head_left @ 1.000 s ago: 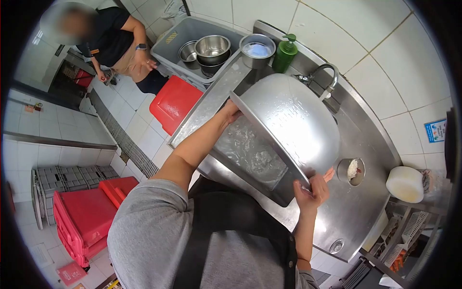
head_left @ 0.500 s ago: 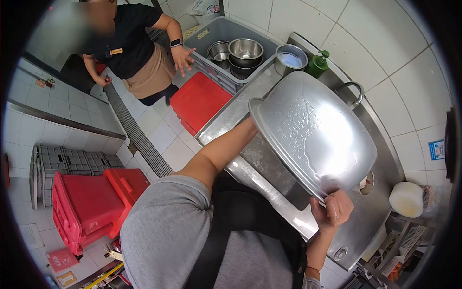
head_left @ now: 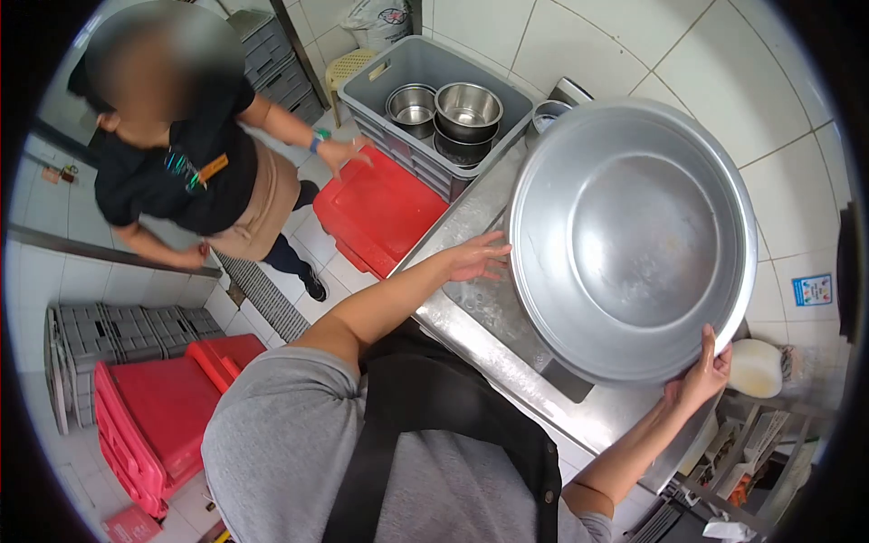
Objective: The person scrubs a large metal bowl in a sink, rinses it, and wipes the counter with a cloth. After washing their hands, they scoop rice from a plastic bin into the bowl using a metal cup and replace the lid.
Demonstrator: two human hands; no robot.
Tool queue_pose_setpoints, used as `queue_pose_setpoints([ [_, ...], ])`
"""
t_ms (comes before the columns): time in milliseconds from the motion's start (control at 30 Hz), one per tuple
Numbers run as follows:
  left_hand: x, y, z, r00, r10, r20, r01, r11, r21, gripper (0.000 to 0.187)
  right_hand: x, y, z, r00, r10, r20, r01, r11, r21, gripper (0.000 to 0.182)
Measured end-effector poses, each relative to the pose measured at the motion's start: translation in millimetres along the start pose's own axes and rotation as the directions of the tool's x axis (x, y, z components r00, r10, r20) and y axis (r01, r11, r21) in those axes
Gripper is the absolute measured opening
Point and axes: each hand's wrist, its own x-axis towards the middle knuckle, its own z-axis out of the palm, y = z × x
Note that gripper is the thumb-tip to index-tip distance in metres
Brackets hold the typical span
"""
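A large, round aluminium basin (head_left: pixel 647 240) is tilted over the steel sink counter (head_left: pixel 430 303), its hollow inside facing me. Its rim is gripped at the lower right by my right hand (head_left: pixel 701 376), thumb over the inner edge and fingers behind. My left hand (head_left: pixel 478 259) is at the left edge, fingers spread and fingertips right by the rim. Much of the sink bowl is hidden behind the basin.
A grey crate (head_left: pixel 362 89) with several steel pots (head_left: pixel 468 110) stands beyond the counter, near a red lidded bin (head_left: pixel 385 208). At the left, a person in a black shirt (head_left: pixel 204 154) reaches toward that bin. A white round container (head_left: pixel 756 368) is at the right.
The basin has turned from showing its underside to showing its inside. My left hand has come out from behind it with fingers spread. The other person has moved closer.
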Motion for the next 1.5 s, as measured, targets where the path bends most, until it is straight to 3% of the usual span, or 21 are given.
queue_pose_setpoints([
  [67,-20.4,20.7,11.4,0.995,0.029,0.1,-0.032,0.999,0.029,0.086,-10.0,13.1,24.1,1.0,0.02,-0.021,-0.019,0.998,0.06,0.019],
  [133,-35.5,43.4,20.5,0.958,0.159,-0.239,-0.169,0.985,-0.021,0.078,-19.2,20.0,51.8,0.998,0.065,-0.022,-0.063,0.993,0.095,0.021],
  [200,-40.9,62.1,1.1,0.857,0.439,-0.268,-0.412,0.898,0.153,0.061,-25.5,32.6,75.4,0.994,0.107,-0.027,-0.102,0.984,0.146,0.022],
  [300,-75.7,100.3,-7.4,0.716,0.573,-0.399,-0.545,0.816,0.194,0.05,-39.4,59.0,110.4,0.981,0.193,-0.012,-0.188,0.969,0.159,0.022],
  [333,-84.1,109.4,-15.6,0.648,0.623,-0.439,-0.567,0.779,0.268,0.049,-44.4,72.4,121.6,0.974,0.221,0.057,-0.228,0.935,0.27,0.019],
  [367,-94.4,118.8,-24.1,0.615,0.657,-0.437,-0.573,0.752,0.326,0.056,-49.1,89.4,131.0,0.969,0.234,0.075,-0.246,0.926,0.285,0.014],
  [400,-104.1,125.0,-39.1,0.587,0.692,-0.421,-0.583,0.722,0.373,0.052,-56.0,102.1,142.6,0.955,0.284,0.088,-0.297,0.9,0.319,0.012],
  [567,-146.0,133.7,-83.6,0.554,0.656,-0.513,-0.496,0.755,0.429,0.047,-83.8,147.6,180.3,0.936,0.338,0.096,-0.351,0.901,0.256,0.016],
  [633,-155.2,131.1,-89.9,0.517,0.663,-0.541,-0.487,0.748,0.451,0.043,-81.8,152.9,180.9,0.907,0.36,0.22,-0.358,0.932,-0.05,0.026],
  [733,-159.1,125.2,-85.8,0.458,0.651,-0.606,-0.459,0.757,0.466,0.039,-67.2,162.7,172.6,0.851,0.377,0.366,-0.313,0.923,-0.224,0.04],
  [867,-154.1,113.7,-106.3,0.426,0.636,-0.644,-0.436,0.768,0.47,0.038,-52.8,160.9,182.6,0.828,0.376,0.416,-0.316,0.926,-0.207,0.045],
  [933,-153.0,111.0,-115.9,0.404,0.638,-0.655,-0.442,0.764,0.471,0.038,-38.8,175.3,187.0,0.817,0.349,0.459,-0.213,0.923,-0.321,0.052],
  [1033,-151.5,115.1,-104.5,0.386,0.662,-0.642,-0.488,0.737,0.466,0.039,-24.6,190.3,196.1,0.792,0.288,0.538,-0.141,0.944,-0.299,0.053],
  [1133,-148.8,115.2,-105.9,0.337,0.67,-0.661,-0.484,0.726,0.489,0.039,-18.2,183.9,202.6,0.741,0.318,0.592,-0.23,0.948,-0.222,0.054],
  [1200,-147.0,114.9,-97.5,0.348,0.676,-0.65,-0.495,0.721,0.485,0.038,-7.5,190.1,201.9,0.723,0.309,0.618,-0.203,0.95,-0.237,0.053],
  [1300,-149.2,114.2,-96.3,0.312,0.629,-0.713,-0.421,0.764,0.49,0.045,4.3,193.0,193.6,0.564,0.283,0.776,-0.245,0.954,-0.17,0.043],
  [1433,-150.5,118.5,-92.0,0.218,0.63,-0.745,-0.272,0.772,0.574,0.051,54.8,230.2,171.5,0.576,0.353,0.737,-0.334,0.925,-0.182,0.045],
  [1467,-149.9,118.5,-94.8,0.085,0.738,-0.669,-0.051,0.674,0.737,0.051,73.4,237.7,161.3,0.591,0.414,0.692,-0.4,0.896,-0.194,0.047],
  [1500,-149.2,115.7,-95.2,-0.014,0.836,-0.549,0.192,0.541,0.819,0.051,99.9,267.5,149.5,0.542,0.498,0.677,-0.574,0.808,-0.135,0.046],
])
